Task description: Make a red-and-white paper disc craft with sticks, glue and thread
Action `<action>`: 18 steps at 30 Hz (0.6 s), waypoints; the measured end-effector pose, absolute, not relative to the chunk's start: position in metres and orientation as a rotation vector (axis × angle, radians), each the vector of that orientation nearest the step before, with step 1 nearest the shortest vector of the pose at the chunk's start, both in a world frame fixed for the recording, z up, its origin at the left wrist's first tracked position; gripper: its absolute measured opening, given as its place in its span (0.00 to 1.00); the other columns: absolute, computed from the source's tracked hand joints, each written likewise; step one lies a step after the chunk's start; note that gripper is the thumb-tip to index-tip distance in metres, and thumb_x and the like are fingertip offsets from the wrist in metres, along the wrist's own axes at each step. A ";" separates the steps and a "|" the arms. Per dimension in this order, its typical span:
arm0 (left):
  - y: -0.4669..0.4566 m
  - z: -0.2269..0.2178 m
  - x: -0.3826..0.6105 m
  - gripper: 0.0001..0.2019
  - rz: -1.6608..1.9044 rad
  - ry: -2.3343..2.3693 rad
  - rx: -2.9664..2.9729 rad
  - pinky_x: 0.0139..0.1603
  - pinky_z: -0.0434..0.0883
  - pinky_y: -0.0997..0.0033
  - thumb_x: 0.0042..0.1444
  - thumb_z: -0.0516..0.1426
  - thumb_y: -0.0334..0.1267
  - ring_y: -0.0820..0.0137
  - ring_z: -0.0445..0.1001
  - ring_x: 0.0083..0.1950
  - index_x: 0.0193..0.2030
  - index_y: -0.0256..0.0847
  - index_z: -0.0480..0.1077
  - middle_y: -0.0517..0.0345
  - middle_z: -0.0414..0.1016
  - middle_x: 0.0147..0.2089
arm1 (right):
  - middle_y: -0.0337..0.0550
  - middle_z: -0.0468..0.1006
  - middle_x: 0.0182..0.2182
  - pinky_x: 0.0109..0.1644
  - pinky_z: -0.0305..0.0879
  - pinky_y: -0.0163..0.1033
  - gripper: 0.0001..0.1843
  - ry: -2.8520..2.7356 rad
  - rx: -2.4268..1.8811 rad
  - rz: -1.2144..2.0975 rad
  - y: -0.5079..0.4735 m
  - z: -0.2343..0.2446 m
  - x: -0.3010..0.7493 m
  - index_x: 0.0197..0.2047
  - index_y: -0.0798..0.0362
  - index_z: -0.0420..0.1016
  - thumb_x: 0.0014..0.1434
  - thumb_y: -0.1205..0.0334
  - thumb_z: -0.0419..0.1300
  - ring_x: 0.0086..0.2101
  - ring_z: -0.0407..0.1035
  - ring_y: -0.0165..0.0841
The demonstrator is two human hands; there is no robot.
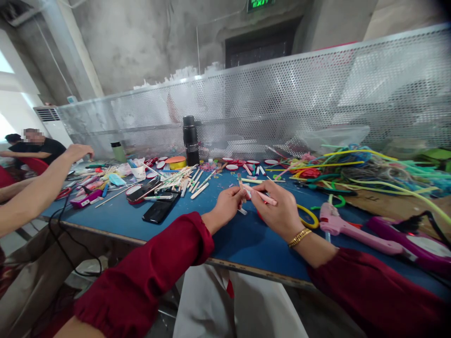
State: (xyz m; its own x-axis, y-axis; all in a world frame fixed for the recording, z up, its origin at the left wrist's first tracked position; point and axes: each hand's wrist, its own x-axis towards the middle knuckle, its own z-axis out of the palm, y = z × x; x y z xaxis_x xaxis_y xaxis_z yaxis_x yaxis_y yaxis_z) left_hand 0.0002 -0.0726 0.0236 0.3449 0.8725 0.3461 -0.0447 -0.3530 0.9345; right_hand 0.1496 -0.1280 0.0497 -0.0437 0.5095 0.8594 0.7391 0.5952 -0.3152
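— What lies around the black flask (190, 140)?
— Just in front of it there is a heap of loose sticks (183, 180). Nearer the person than that, a black phone (160, 210) lies flat. Far to the flask's right sprawls a tangle of coloured wires (369, 171), and in front of that tangle a pink glue gun (347, 226) lies on its side. Left of the flask, a co-worker's arm (42, 188) reaches over the clutter.
— And the hands?
— Both are well in front of the flask and a little to its right. The right hand (278, 209) pinches a pink stick (262, 196) between thumb and fingertips. The left hand (227, 204) has its fingers bunched on the stick's other end. A yellow ring (310, 216) lies just beside the right wrist.
— The surface?
— It is a blue table (116, 218), crowded. Behind the flask runs a perforated metal screen (317, 94), then bare concrete walls and a green exit sign (260, 3)
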 end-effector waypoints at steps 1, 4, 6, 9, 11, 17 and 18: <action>-0.073 0.023 0.000 0.20 1.171 0.754 1.629 0.28 0.58 0.73 0.62 0.57 0.54 0.75 0.59 0.24 0.30 0.37 0.68 0.63 0.62 0.23 | 0.39 0.79 0.28 0.35 0.62 0.39 0.07 -1.706 -1.039 -0.256 -0.128 0.050 0.150 0.33 0.49 0.74 0.63 0.59 0.62 0.29 0.72 0.34; -0.073 0.023 0.000 0.19 1.160 0.757 1.626 0.28 0.58 0.72 0.62 0.56 0.52 0.75 0.59 0.25 0.30 0.37 0.68 0.63 0.62 0.23 | 0.39 0.79 0.29 0.36 0.62 0.39 0.07 -1.704 -1.037 -0.254 -0.128 0.049 0.150 0.33 0.49 0.73 0.63 0.59 0.62 0.30 0.72 0.34; -0.073 0.024 0.000 0.19 1.160 0.752 1.627 0.28 0.58 0.72 0.63 0.56 0.51 0.75 0.59 0.25 0.30 0.37 0.68 0.63 0.62 0.24 | 0.39 0.80 0.29 0.36 0.63 0.39 0.07 -1.698 -1.041 -0.252 -0.128 0.049 0.150 0.33 0.49 0.73 0.63 0.59 0.62 0.30 0.73 0.34; -0.073 0.023 0.001 0.18 1.166 0.727 1.626 0.27 0.57 0.73 0.62 0.56 0.51 0.76 0.58 0.24 0.31 0.37 0.68 0.63 0.62 0.24 | 0.39 0.79 0.29 0.37 0.63 0.39 0.08 -1.715 -1.041 -0.249 -0.128 0.049 0.150 0.33 0.49 0.74 0.64 0.58 0.61 0.31 0.73 0.35; -0.072 0.023 0.001 0.19 1.175 0.725 1.624 0.27 0.57 0.73 0.62 0.57 0.53 0.76 0.58 0.24 0.31 0.37 0.68 0.63 0.62 0.24 | 0.39 0.79 0.29 0.37 0.63 0.39 0.08 -1.715 -1.038 -0.249 -0.128 0.049 0.149 0.33 0.49 0.74 0.64 0.58 0.61 0.31 0.73 0.35; -0.072 0.023 0.000 0.22 1.187 0.718 1.630 0.27 0.58 0.74 0.61 0.58 0.56 0.76 0.59 0.24 0.30 0.37 0.68 0.63 0.63 0.24 | 0.39 0.80 0.29 0.37 0.63 0.39 0.07 -1.717 -1.038 -0.249 -0.128 0.048 0.149 0.34 0.49 0.74 0.64 0.58 0.61 0.31 0.73 0.35; -0.072 0.023 0.000 0.22 1.187 0.720 1.631 0.27 0.58 0.74 0.61 0.58 0.56 0.76 0.59 0.24 0.30 0.37 0.68 0.63 0.63 0.24 | 0.39 0.80 0.29 0.37 0.63 0.39 0.07 -1.713 -1.039 -0.249 -0.128 0.048 0.149 0.34 0.49 0.74 0.64 0.58 0.61 0.31 0.73 0.35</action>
